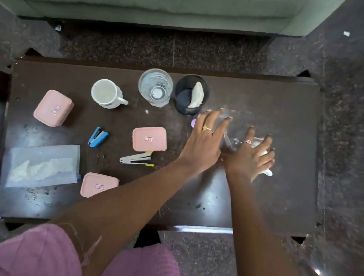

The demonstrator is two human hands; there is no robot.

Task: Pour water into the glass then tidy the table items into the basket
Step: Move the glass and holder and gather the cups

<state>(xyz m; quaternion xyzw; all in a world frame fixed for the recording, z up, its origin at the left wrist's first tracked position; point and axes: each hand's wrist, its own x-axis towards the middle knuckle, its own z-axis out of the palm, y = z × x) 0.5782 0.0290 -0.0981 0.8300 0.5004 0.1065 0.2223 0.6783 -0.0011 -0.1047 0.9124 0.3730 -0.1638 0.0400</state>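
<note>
Both hands, left hand (205,139) and right hand (252,156), over a blurred clear bottle (231,141) beside the glass (155,86).

Left of the hands the bench (279,101) carries three pink lidded boxes (53,108) (149,138) (99,185), two staplers, one blue (98,137) and one silver (136,158), one white mug (107,93) and one clear pouch (42,165). Just beyond the hands stand one glass (155,87) and one black mesh cup (191,94). Two hands, left (205,139) and right (252,156), each wear one ring.
</note>
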